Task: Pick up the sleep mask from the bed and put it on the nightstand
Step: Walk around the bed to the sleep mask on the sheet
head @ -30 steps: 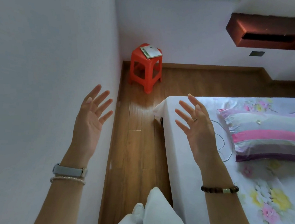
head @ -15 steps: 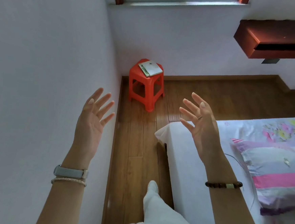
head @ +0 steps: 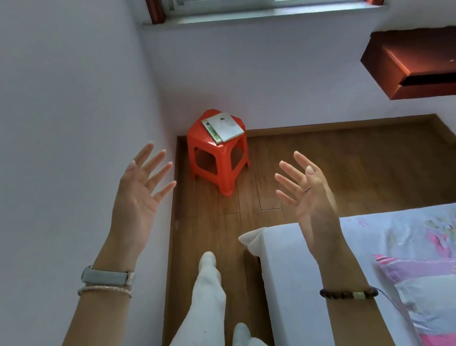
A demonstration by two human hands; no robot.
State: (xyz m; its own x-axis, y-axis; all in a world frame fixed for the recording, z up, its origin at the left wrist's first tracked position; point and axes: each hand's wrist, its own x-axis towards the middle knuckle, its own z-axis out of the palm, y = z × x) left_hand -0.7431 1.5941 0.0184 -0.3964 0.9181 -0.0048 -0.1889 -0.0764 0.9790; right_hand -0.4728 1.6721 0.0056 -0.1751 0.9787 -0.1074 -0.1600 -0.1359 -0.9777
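Observation:
My left hand [head: 138, 193] is raised in front of the white wall, palm up, fingers spread, holding nothing. My right hand [head: 309, 195] is raised over the corner of the bed [head: 295, 273], fingers apart and empty. The bed has a white sheet with a floral print and fills the lower right. A red plastic stool [head: 217, 158] stands in the far corner by the wall, serving as the nightstand, with a flat white book [head: 223, 126] on top. No sleep mask shows in this view.
A striped pink and purple pillow [head: 434, 312] lies on the bed at the right edge, with a thin cable beside it. A wooden floor strip runs between wall and bed; my white-trousered legs [head: 208, 307] stand on it. A red-brown wall shelf [head: 426, 71] hangs upper right, a window above.
The view has tilted up and forward: the stool and window have come lower into frame and closer, the bed and pillow slid right and down. Both hands stay raised and empty.

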